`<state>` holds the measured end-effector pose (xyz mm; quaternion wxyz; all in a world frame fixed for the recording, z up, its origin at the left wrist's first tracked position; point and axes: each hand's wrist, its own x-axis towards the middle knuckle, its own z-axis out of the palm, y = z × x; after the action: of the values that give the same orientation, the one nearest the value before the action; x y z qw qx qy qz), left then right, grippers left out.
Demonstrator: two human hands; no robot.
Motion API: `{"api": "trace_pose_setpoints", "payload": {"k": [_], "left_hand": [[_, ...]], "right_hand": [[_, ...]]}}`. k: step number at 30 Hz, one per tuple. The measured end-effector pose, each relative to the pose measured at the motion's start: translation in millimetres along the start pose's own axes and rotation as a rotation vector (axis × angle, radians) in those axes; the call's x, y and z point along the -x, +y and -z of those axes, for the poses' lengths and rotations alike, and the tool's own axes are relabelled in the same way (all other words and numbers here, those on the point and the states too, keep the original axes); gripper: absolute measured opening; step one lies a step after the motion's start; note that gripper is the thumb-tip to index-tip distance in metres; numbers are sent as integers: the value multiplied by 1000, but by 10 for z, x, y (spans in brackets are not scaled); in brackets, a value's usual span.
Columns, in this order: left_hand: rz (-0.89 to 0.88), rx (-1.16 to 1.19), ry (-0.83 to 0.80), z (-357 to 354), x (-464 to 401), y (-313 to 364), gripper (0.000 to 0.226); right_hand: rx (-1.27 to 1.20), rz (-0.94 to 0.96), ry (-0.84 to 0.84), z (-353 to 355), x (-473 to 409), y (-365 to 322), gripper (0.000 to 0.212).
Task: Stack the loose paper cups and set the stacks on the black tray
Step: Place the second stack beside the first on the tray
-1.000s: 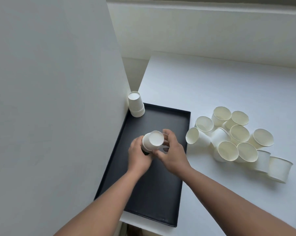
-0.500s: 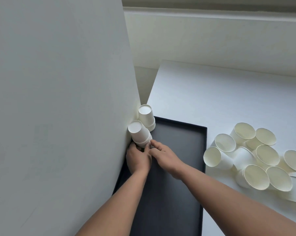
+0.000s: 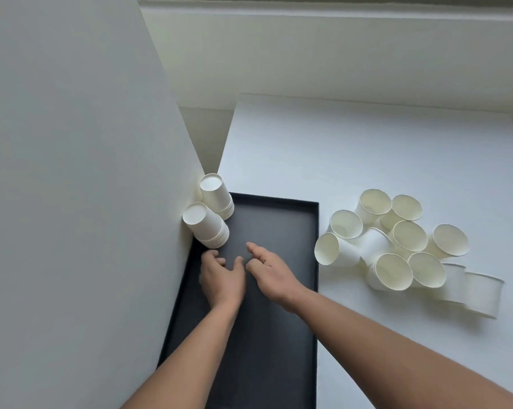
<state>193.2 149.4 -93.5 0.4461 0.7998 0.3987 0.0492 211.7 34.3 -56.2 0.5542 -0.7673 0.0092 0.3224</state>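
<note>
Left hand: the left hand (image 3: 220, 276) hovers over the far left part of the tray, fingers loosely curled, grasping nothing, just short of the nearer cup stack.
Right hand: the right hand (image 3: 270, 271) is beside it, thumb and fingers slightly spread and bent, empty, over the tray floor.
Tray: the long black rectangular tray (image 3: 279, 335) with a low rim lies on the white desk (image 3: 367, 160), its left edge against the upright white panel (image 3: 72, 202).
Nearer stack: an upside-down stack of white paper cups (image 3: 206, 227) stands in the tray's far left corner area, touching the panel; several rims show layered at its base.
Farther stack: a second upside-down stack of white paper cups (image 3: 217, 196) stands just behind the first, at the tray's far left corner, the two touching or nearly so.
Loose cups: a cluster of loose white paper cups (image 3: 397, 249) lies on the desk to the right of the tray, most on their sides with cream insides facing the camera, packed against each other.
Outliers: two cups at the near right end of the cluster (image 3: 479, 293) rest mouth down, side by side.
Backdrop: a pale wall (image 3: 338, 54) runs behind the desk.
</note>
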Motion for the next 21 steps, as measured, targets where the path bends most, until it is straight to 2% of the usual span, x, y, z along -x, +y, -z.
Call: {"api": "trace_pose_setpoints", "payload": {"k": [4, 8, 11, 14, 16, 18, 21], "left_hand": [[-121, -25, -68, -168, 371, -9, 37], [-230, 42, -287, -406, 773, 193, 30], [-440, 4, -377, -609, 1044, 406, 39], [-514, -63, -436, -805, 1212, 602, 50], [-492, -132, -438, -908, 1247, 691, 50], [-465, -180, -425, -978, 1267, 732, 33], [-433, -209, -423, -976, 1310, 721, 14]], "right_hand": [[0, 74, 209, 286, 316, 256, 55], [29, 145, 450, 619, 702, 561, 33], [85, 154, 639, 903, 988, 782, 30], [115, 133, 783, 1147, 1233, 996, 35], [188, 68, 810, 1278, 1335, 1101, 43], [277, -32, 788, 1410, 1399, 1176, 49], [360, -145, 732, 1554, 1443, 1235, 43]]}}
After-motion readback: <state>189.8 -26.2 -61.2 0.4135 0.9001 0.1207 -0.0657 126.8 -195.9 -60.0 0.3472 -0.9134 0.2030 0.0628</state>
